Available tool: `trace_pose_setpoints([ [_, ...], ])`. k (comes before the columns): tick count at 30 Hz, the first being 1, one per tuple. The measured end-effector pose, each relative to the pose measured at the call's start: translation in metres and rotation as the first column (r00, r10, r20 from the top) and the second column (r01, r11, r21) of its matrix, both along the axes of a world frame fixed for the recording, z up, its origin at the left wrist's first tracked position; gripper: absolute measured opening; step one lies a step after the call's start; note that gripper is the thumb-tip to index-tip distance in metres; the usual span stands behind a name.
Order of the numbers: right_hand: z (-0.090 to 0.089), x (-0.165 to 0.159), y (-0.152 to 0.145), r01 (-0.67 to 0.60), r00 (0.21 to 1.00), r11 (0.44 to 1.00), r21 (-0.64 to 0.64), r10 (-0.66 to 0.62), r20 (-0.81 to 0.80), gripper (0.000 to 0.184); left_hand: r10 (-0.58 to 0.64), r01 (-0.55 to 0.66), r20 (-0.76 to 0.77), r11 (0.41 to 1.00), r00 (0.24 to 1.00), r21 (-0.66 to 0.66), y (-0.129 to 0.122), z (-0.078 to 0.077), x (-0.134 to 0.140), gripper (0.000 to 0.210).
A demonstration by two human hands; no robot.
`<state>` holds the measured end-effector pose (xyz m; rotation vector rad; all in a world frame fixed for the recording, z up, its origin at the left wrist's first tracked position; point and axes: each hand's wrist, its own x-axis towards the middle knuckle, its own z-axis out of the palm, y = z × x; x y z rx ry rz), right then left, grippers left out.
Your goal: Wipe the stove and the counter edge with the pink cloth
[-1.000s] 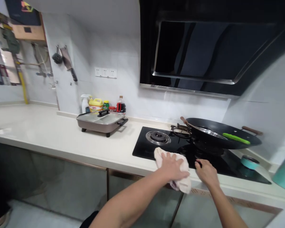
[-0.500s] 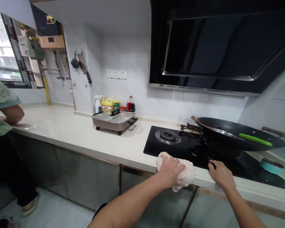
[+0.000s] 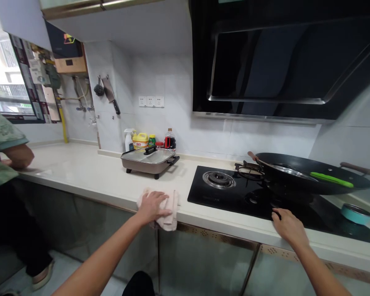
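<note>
A pale pink-white cloth [image 3: 172, 209] lies over the front edge of the countertop, draped partly down its face. My left hand [image 3: 152, 207] presses on it from above, fingers spread across the folds and gripping it. To the right, my right hand [image 3: 288, 225] rests at the front edge of the black gas cooktop [image 3: 209, 198], close to the controls, fingers loosely bent. Nothing is visible in it. A brown electric pan [image 3: 148, 164] with a glass lid stands behind the cloth.
A large black wok [image 3: 296, 185] with a green-handled utensil [image 3: 331, 179] sits on the right burner. Beside it is a turquoise round container [image 3: 356, 213]. Bottles [image 3: 140, 141] stand along the wall; a cleaver [image 3: 111, 92] hangs there. Another person [image 3: 6, 152] leans at the far left counter.
My left hand has slid the cloth leftward along the counter edge, from in front of the cooktop to in front of the electric pan. My right hand has stayed by the cooktop edge.
</note>
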<state>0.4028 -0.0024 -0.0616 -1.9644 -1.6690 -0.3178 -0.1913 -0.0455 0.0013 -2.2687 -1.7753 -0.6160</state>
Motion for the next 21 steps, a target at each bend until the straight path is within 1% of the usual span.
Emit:
trace_pose_setpoints([
  [2,-0.002,0.0,0.002,0.007,1.0,1.0,-0.008,-0.007,0.0,0.058,0.149,-0.148,0.031,0.989,0.988,-0.019,0.002,0.006,-0.026,0.047],
  [4,-0.004,0.002,0.004,0.015,1.0,1.0,-0.011,-0.015,-0.007,0.058,0.265,-0.262,0.052,0.963,0.963,-0.056,0.003,0.012,-0.041,0.041],
  [5,-0.006,0.003,0.006,0.016,1.0,1.0,-0.01,-0.016,-0.01,0.058,0.302,-0.298,0.054,0.952,0.952,-0.075,0.003,0.014,-0.043,0.04],
  [7,-0.01,0.005,0.008,0.015,1.0,1.0,-0.005,-0.015,-0.009,0.058,0.345,-0.34,0.044,0.936,0.938,-0.092,0.003,0.018,-0.037,0.042],
  [9,-0.013,0.006,0.01,0.008,1.0,1.0,0.002,-0.008,0.0,0.059,0.341,-0.337,0.039,0.938,0.939,-0.086,0.002,0.019,-0.019,0.044],
  [10,-0.014,0.006,0.011,0.003,1.0,1.0,0.007,-0.003,0.005,0.059,0.318,-0.312,0.058,0.946,0.946,-0.084,0.001,0.019,-0.006,0.043],
  [12,-0.015,0.005,0.011,0.0,1.0,1.0,0.016,0.0,0.006,0.058,0.226,-0.209,0.204,0.973,0.953,-0.103,0.003,0.019,0.021,0.038],
  [13,-0.014,0.004,0.01,0.005,1.0,1.0,0.015,-0.005,-0.001,0.058,0.18,-0.151,0.306,0.982,0.935,-0.117,0.005,0.021,0.035,0.037],
  [15,-0.011,0.001,0.009,0.013,1.0,1.0,0.008,-0.013,-0.014,0.057,0.118,-0.058,0.484,0.989,0.867,-0.138,0.013,0.025,0.061,0.041],
  [16,-0.01,-0.001,0.008,0.011,1.0,1.0,0.003,-0.011,-0.018,0.057,0.103,-0.03,0.539,0.989,0.836,-0.143,0.019,0.029,0.075,0.047],
  [18,-0.006,-0.004,0.006,0.003,1.0,1.0,0.0,-0.003,-0.018,0.057,0.072,0.01,0.578,0.99,0.813,-0.137,0.032,0.036,0.104,0.058],
  [19,-0.005,-0.005,0.005,0.0,1.0,1.0,-0.001,0.0,-0.018,0.058,0.054,0.029,0.587,0.991,0.808,-0.131,0.039,0.039,0.121,0.06],
  [21,-0.003,-0.007,0.003,0.005,1.0,1.0,-0.006,-0.005,-0.021,0.058,0.018,0.067,0.576,0.99,0.817,-0.125,0.051,0.04,0.159,0.056],
])
